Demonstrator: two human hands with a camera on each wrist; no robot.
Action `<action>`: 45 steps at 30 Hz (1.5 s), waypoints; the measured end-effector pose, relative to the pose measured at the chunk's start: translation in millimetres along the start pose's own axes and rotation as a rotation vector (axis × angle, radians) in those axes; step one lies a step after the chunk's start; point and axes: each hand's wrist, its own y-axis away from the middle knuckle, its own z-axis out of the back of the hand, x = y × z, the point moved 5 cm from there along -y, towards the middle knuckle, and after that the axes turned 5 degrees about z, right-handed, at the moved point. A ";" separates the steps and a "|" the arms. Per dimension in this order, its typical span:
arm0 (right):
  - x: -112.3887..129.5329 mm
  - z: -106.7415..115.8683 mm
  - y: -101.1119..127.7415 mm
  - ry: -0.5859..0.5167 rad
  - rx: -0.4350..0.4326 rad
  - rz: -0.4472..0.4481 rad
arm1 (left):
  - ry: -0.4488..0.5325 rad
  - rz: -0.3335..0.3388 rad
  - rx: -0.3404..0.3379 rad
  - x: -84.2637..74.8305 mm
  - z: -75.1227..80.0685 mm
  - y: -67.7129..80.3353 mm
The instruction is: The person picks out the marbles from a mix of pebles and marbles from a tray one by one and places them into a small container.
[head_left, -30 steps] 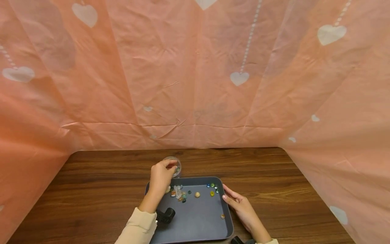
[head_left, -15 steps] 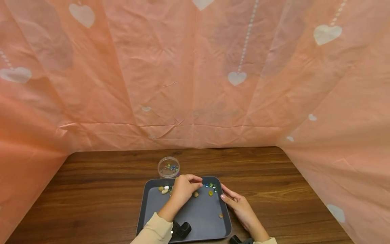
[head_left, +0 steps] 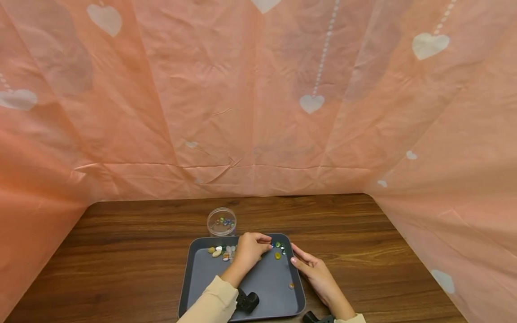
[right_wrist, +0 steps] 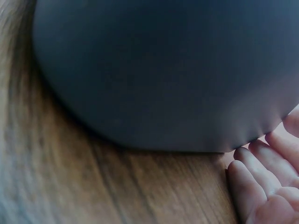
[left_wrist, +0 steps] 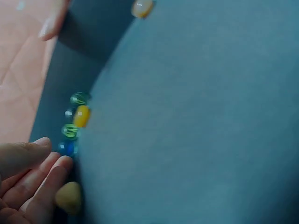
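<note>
My left hand [head_left: 248,249] reaches over the far side of a grey tray [head_left: 274,305], its fingertips beside a blue glass bead [left_wrist: 67,148]. In the left wrist view its thumb and fingers stand apart with nothing seen between them. Green beads [left_wrist: 70,131] and a yellow bead [left_wrist: 81,116] lie close by along the tray wall. A tan pebble [left_wrist: 69,198] sits by the fingers. My right hand [head_left: 317,273] holds the tray's right edge, thumb at the rim and curled fingers against the outer wall [right_wrist: 238,133].
A clear round jar [head_left: 221,222] with several glass beads stands behind the tray. Pale and tan pebbles [head_left: 216,254] gather at the tray's far left, partly behind the left hand. An orange-and-white bead [head_left: 291,285] lies near the right wall. Pink cloth surrounds the wooden table [head_left: 363,251].
My left hand has moved from over the jar, rightward and nearer, to the beads at the tray's far right. My right hand has stayed at the tray edge. The view has shifted slightly.
</note>
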 end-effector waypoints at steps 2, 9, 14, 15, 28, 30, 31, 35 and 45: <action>1.1 -0.1 -0.7 0.003 -0.003 0.000 | -0.031 -0.020 -0.018 0.1 -1.5 -1.0; 2.9 0.3 -0.2 0.006 -0.006 -0.001 | -0.058 -0.056 -0.067 -1.6 -9.5 -2.3; 2.5 -0.2 0.5 0.012 -0.012 -0.012 | -0.069 -0.050 -0.080 -2.6 -14.7 -0.8; 2.7 -0.1 0.0 0.012 -0.015 -0.012 | -0.079 -0.063 -0.087 -3.6 -15.2 -1.2; 2.2 0.1 -0.3 0.001 -0.018 -0.022 | -0.257 -0.143 -0.096 -13.4 -25.3 0.6; 2.0 -0.5 0.2 0.005 -0.019 -0.023 | -0.237 -0.133 -0.090 -11.0 -24.2 0.3; 1.8 -1.0 0.3 0.006 -0.017 -0.023 | -0.211 -0.125 -0.084 -9.5 -23.1 0.1; 0.6 -2.1 0.0 0.001 -0.009 -0.018 | -0.013 -0.027 -0.022 -4.7 -13.2 -1.1; 1.4 -0.1 -0.1 0.010 -0.031 0.001 | 0.624 0.189 0.130 -8.3 29.9 -4.4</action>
